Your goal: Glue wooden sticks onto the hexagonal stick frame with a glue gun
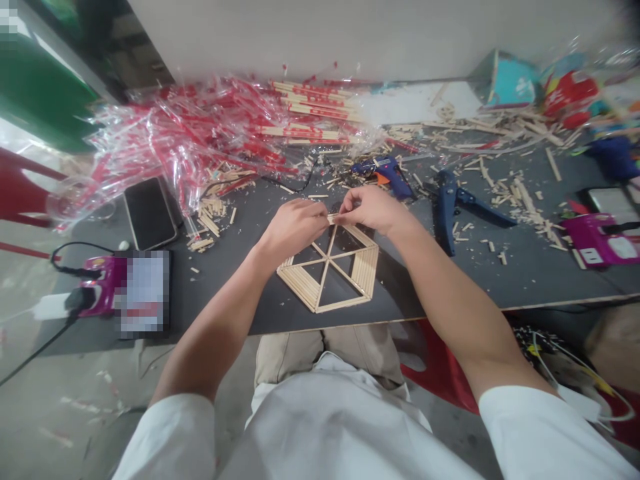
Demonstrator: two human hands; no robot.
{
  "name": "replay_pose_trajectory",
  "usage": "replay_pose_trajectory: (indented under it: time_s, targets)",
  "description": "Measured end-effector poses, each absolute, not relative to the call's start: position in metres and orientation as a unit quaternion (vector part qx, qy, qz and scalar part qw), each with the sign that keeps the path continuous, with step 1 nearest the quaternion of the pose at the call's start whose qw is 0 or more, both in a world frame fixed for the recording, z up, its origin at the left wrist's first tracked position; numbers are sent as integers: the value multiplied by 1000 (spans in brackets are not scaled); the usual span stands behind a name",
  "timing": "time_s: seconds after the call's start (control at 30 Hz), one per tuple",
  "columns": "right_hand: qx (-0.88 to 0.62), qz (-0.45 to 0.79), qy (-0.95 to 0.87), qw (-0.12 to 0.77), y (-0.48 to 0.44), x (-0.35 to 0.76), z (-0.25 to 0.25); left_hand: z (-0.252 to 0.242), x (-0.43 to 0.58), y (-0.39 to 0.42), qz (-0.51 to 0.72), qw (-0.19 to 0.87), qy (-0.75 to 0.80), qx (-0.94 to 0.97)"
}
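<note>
A hexagonal frame of thin wooden sticks (345, 303), with spokes meeting in the middle, lies near the table's front edge. Stacked sticks form some of its sides. Over its far left side, my left hand (299, 225) has its fingers closed at the far corner. My right hand (367, 208) meets it there, thumb and fingers pinched on a short wooden stick (332, 218). The fingertips of both hands nearly touch. Whatever lies under the left fingers is mostly hidden.
Behind my hands lies a blue glue gun (385, 175); a dark blue cutter (453, 207) is to its right. Chopsticks in red wrappers (315, 110) pile up at the back. A black phone (150, 213) and purple power strips (600, 240) lie at the sides.
</note>
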State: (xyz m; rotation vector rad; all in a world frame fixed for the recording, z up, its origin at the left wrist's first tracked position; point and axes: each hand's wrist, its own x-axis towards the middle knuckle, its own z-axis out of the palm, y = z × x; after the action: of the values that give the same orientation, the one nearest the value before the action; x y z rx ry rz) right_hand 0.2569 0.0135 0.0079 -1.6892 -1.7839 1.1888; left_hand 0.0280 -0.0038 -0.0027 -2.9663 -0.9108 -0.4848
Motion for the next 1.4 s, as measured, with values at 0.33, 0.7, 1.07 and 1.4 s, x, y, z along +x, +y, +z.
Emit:
replay_pose_trajectory:
  time_s: [0.33, 0.7, 1.07, 1.4]
  targets:
    - [-591, 448, -632, 225, 14, 258, 4, -1, 27, -4, -155, -2, -284, -946]
    - [-572, 510, -585, 265, 11, 264, -6, -2, 24, -3, -172, -35, -297, -938]
    - [-575, 469, -600, 299, 3, 263, -4, 0, 18, 2, -259, -164, -365, -879]
    - [-553, 367, -669, 335, -1, 259, -10, -4, -10, 22, -240, -200, -409, -858]
